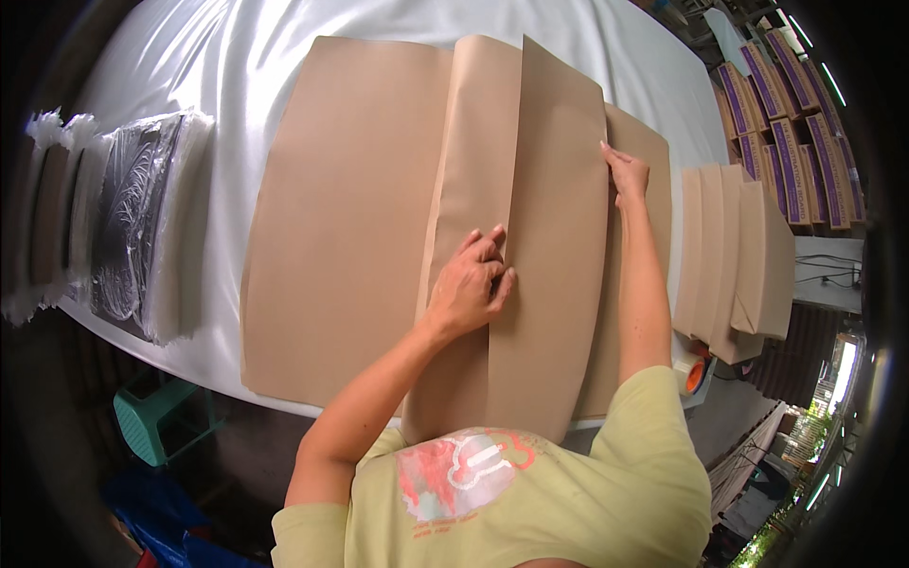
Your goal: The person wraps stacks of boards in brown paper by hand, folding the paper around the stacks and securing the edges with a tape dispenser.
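Note:
Large sheets of brown kraft paper [350, 189] lie on the white-covered table in front of me. Near the middle, a long strip of the paper is folded over into a flap [554, 218], with a straight edge running toward my body. My left hand [471, 284] rests on the paper at that edge, its fingers bent and slightly apart. Farther up on the right, my right hand [627, 175] pinches the flap's right-hand border between thumb and fingers. More brown paper shows beneath my right forearm.
Plastic-wrapped dark packs [137, 222] stand along the table's left side. Several wrapped brown parcels [748, 246] lie at the right, beside a tape roll with an orange core [696, 374]. Stacked cartons [791, 133] are beyond. A green stool [156, 417] stands at the lower left.

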Motion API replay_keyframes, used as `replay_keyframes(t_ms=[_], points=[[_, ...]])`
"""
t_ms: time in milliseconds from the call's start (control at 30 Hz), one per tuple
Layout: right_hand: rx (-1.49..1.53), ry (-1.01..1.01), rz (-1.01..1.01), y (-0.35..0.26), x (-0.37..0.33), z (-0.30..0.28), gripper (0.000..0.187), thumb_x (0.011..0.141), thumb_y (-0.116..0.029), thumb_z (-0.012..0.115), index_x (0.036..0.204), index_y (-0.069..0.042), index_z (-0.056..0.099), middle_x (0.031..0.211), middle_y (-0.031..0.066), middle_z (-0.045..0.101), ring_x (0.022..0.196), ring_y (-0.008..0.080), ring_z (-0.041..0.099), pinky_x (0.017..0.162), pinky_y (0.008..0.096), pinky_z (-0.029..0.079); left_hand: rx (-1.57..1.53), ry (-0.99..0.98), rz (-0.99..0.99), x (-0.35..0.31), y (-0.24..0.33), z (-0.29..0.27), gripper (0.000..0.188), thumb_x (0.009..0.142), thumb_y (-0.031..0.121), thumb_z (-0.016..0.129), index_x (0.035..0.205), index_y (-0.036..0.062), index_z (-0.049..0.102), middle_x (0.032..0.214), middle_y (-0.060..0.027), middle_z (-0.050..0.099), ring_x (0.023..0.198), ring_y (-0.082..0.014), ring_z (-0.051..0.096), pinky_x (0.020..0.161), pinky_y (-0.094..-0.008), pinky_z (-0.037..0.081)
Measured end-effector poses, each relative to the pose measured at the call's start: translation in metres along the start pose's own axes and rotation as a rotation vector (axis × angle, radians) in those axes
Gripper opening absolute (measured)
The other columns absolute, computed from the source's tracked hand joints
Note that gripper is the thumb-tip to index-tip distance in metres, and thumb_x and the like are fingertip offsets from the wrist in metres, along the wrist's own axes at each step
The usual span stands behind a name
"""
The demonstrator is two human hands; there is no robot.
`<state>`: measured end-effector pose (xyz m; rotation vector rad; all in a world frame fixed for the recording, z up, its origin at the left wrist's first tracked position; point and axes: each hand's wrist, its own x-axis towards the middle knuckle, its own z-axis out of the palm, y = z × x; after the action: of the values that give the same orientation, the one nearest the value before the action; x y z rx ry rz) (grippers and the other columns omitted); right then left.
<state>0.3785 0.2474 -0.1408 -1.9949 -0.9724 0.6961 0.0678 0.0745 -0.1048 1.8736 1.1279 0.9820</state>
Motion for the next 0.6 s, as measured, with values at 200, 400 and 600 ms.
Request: replay_keyframes(t_ms=[200, 400, 600], points=[[-0.075, -0.1, 0.125, 0.02, -0.177, -0.06, 0.036, 0.076, -0.023, 0.073, 0.097, 0.005, 0.066, 0.088, 0.0091, 0.068, 0.079, 0.0128, 0.06, 0.074, 0.0256, 0.047, -0.001, 0.001, 0.008, -0.002, -0.004, 0.002, 0.019, 0.08, 0.01, 0.06, 0.068, -0.004, 0.061, 0.083, -0.0144, 0.057, 0.115, -0.027, 0.05, 0.105, -0.0411, 0.032], [0.008, -0.077, 0.381, 0.061, -0.341, -0.122, 0.032, 0.077, -0.016, 0.073, 0.096, 0.008, 0.065, 0.086, 0.0114, 0.067, 0.077, 0.0116, 0.06, 0.071, 0.0232, 0.047, -0.015, 0.051, 0.014, -0.003, -0.009, 0.008, 0.021, 0.079, 0.011, 0.062, 0.065, -0.0043, 0.061, 0.084, -0.0152, 0.058, 0.115, -0.0283, 0.05, 0.105, -0.0397, 0.032], [0.18, 0.024, 0.363, 0.085, -0.406, -0.115, 0.029, 0.076, -0.016, 0.074, 0.091, 0.007, 0.065, 0.075, 0.0046, 0.064, 0.066, 0.0072, 0.057, 0.059, 0.0204, 0.046, 0.042, -0.071, -0.058, 0.0, -0.001, 0.007, 0.019, 0.078, 0.012, 0.06, 0.069, -0.0048, 0.064, 0.099, -0.0152, 0.058, 0.116, -0.0277, 0.049, 0.097, -0.0392, 0.039]])
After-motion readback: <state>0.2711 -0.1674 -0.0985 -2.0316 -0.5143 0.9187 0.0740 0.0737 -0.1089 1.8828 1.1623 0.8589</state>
